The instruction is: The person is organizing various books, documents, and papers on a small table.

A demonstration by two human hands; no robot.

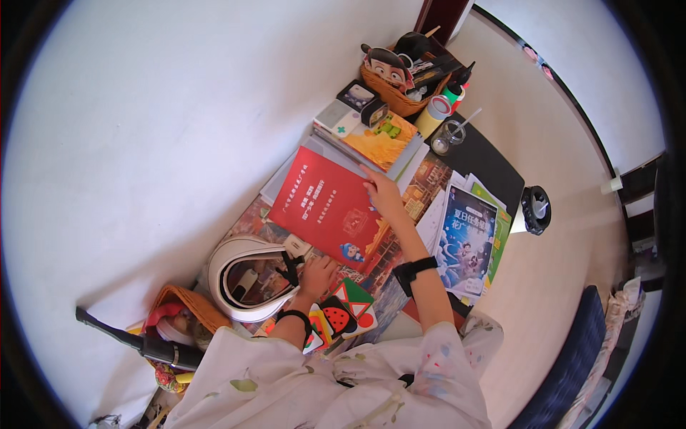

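A red booklet [321,204] with pale print and a small blue cartoon figure lies on the table beside the wall. At its far right corner is my right hand [384,194], index finger stretched out over the edge and the fingers apart. My left hand [318,275] rests with fingers spread just below the booklet's near edge, with no object visible in it. Left of that hand sits a white sun visor [246,307] with a dark strap. Picture cards [350,311], one with a watermelon slice, lie fanned out close to my left wrist.
Books [379,146] topped by a small dark device [363,100] stand beyond the booklet. Farther back are a wicker basket [393,89] of odds and ends, a yellow can [432,118] and a glass jar [450,132]. A blue booklet [466,239] lies right; another basket [193,304] stands left.
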